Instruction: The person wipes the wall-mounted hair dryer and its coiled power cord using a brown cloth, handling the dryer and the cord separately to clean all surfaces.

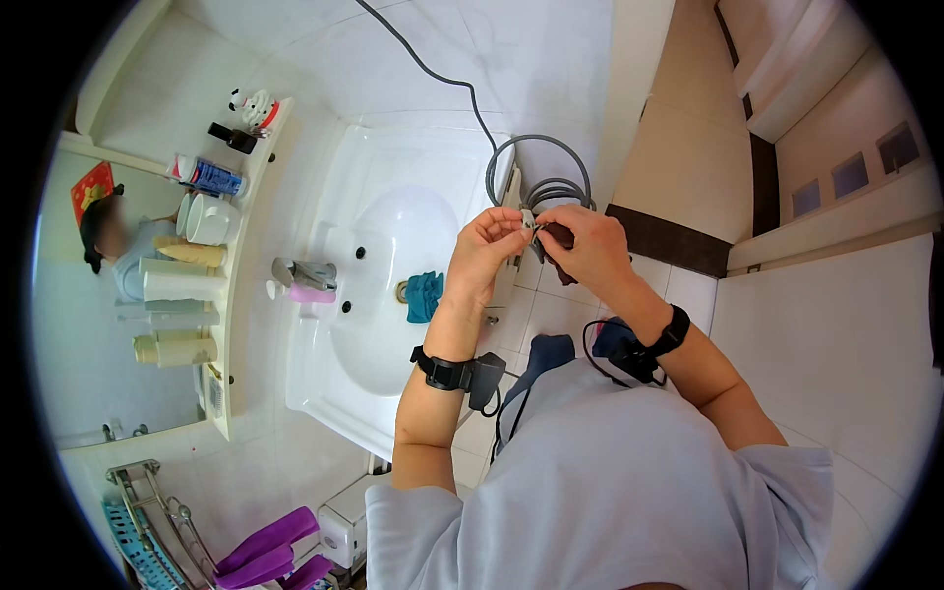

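Note:
My left hand (pixel 479 251) and my right hand (pixel 594 240) meet beyond the washbasin's right edge. The left thumb and fingers pinch a small pale piece (pixel 528 219), its exact kind unclear. My right fingertips grip a thin dark strand or edge beside it; the fingers hide the detail. A dark brown object (pixel 566 276) shows under my right hand, mostly covered. Just beyond the hands hangs a loosely coiled grey cord (pixel 540 138), which runs up along the tiled wall. Both wrists wear black straps with small devices.
The white washbasin (pixel 383 158) has a chrome faucet (pixel 306 274) and a teal cloth (pixel 425 297) near its drain. A wall shelf (pixel 254 221) carries cups, tubes and bottles below a mirror (pixel 66 317). Purple cloth (pixel 269 542) hangs at lower left by a metal rack (pixel 151 501).

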